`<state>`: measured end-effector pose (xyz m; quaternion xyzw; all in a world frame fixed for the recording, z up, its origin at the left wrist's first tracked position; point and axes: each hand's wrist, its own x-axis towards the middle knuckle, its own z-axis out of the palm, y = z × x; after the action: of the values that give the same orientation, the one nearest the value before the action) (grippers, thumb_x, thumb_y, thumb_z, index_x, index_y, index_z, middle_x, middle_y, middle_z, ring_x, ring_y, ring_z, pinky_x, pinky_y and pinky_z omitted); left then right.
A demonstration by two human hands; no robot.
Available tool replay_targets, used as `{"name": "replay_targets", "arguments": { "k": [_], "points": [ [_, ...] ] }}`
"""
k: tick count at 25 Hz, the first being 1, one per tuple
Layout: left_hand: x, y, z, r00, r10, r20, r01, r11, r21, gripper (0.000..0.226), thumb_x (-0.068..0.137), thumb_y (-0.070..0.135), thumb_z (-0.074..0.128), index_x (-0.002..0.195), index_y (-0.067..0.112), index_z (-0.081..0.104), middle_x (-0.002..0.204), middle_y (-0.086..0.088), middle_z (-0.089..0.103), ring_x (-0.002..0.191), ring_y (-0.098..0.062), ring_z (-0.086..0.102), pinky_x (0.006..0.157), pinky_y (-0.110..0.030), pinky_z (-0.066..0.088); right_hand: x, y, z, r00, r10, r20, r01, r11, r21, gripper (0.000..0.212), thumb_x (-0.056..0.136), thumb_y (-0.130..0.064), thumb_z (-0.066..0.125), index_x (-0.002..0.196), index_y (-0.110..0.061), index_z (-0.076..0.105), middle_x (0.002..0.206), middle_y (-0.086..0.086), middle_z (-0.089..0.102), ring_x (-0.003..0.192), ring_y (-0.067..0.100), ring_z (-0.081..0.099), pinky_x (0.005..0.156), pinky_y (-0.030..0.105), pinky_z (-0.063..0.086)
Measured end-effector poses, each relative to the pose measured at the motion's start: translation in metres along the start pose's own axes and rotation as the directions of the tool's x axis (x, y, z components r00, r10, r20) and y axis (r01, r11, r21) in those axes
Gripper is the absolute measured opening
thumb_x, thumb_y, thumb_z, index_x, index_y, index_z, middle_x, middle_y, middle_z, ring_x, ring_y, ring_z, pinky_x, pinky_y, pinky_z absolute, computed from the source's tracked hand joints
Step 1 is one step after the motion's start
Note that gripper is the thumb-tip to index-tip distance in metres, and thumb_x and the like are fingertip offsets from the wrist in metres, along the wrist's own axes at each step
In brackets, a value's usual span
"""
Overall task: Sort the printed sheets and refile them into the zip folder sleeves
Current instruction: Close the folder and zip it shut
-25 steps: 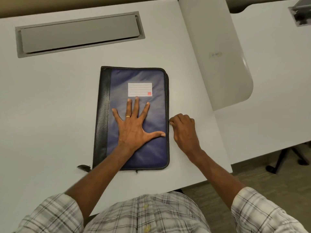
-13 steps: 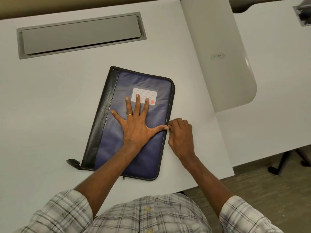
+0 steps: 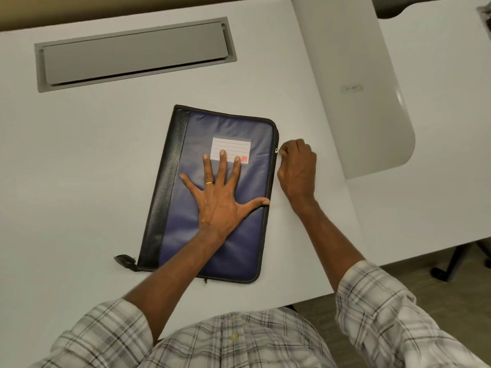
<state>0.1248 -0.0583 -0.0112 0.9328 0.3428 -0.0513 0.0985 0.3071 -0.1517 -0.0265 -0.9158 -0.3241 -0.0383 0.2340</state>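
1. So the right hand [image 3: 297, 171] has slid up the right edge of the folder [image 3: 239, 248] since half a second ago. It went from about the middle to just below the top right corner, and the zipper pull [image 3: 277, 151] went with it.
2. Everything sits on a white table [image 3: 79, 181], which has a grey hatch [image 3: 132, 53] set into its far side, well apart from the folder.
3. That folder is blue with a black strip down its left side. It lies cover down near the middle of the table, its top leaning a bit to the right.
4. Flat on the blue cover is the left hand [image 3: 223, 205], fingers straight and spread wide, thumb tip at the right edge. It grips nothing, just presses.
5. Fingers of the right hand are curled in, pinching the little metal zipper pull.
6. A white lined label [image 3: 231, 150] with a red square sits on the cover's upper half, with two left fingertips on it.
7. One left finger has a gold ring [image 3: 209, 183].
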Motion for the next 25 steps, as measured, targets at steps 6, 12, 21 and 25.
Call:
{"name": "replay_targets", "arguments": {
  "k": [6, 12, 21, 25],
  "points": [
    [-0.002, -0.001, 0.008, 1.000, 0.029, -0.008, -0.029, 0.999, 0.022, 0.095, 0.089, 0.090, 0.013, 0.165, 0.034, 0.001, 0.173, -0.004, -0.012, 0.158, -0.037, -0.014, 0.111, -0.082, 0.002, 0.089, 0.011, 0.010, 0.954, -0.251, 0.163, 0.254, 0.967, 0.003, 0.012, 0.092, -0.008, 0.053, 0.091, -0.012, 0.065, 0.095, 0.007, 0.063, 0.081, 0.031, 0.055, 0.069, 0.042, 0.040],
    [-0.002, -0.001, 0.008, 0.999, 0.041, -0.015, -0.041, 0.999, -0.004, 0.098, 0.088, 0.092, 0.020, 0.165, 0.034, 0.003, 0.173, -0.006, -0.009, 0.158, -0.039, -0.012, 0.112, -0.082, 0.001, 0.132, 0.009, 0.018, 0.826, -0.490, 0.279, 0.496, 0.867, 0.054, 0.018, 0.100, -0.026, 0.053, 0.097, -0.016, 0.067, 0.103, 0.001, 0.066, 0.094, 0.027, 0.054, 0.077, 0.036, 0.035],
    [-0.003, -0.001, 0.009, 0.999, 0.042, -0.017, -0.043, 0.998, -0.044, 0.096, 0.089, 0.091, 0.020, 0.165, 0.034, 0.005, 0.173, -0.006, -0.009, 0.158, -0.039, -0.012, 0.111, -0.082, 0.003, 0.180, -0.061, 0.053, 0.554, -0.751, 0.358, 0.763, 0.631, 0.141, 0.017, 0.101, -0.028, 0.056, 0.097, -0.016, 0.067, 0.101, 0.003, 0.068, 0.090, 0.027, 0.057, 0.074, 0.039, 0.041],
    [-0.002, -0.002, 0.010, 0.999, 0.038, -0.025, -0.040, 0.997, -0.061, 0.095, 0.089, 0.090, 0.022, 0.165, 0.034, 0.009, 0.174, -0.006, -0.008, 0.158, -0.039, -0.010, 0.111, -0.083, 0.001, 0.185, -0.118, 0.078, 0.545, -0.765, 0.342, 0.764, 0.621, 0.173, 0.019, 0.100, -0.033, 0.054, 0.096, -0.017, 0.065, 0.099, 0.001, 0.066, 0.091, 0.025, 0.056, 0.076, 0.034, 0.035]
  ]
}}
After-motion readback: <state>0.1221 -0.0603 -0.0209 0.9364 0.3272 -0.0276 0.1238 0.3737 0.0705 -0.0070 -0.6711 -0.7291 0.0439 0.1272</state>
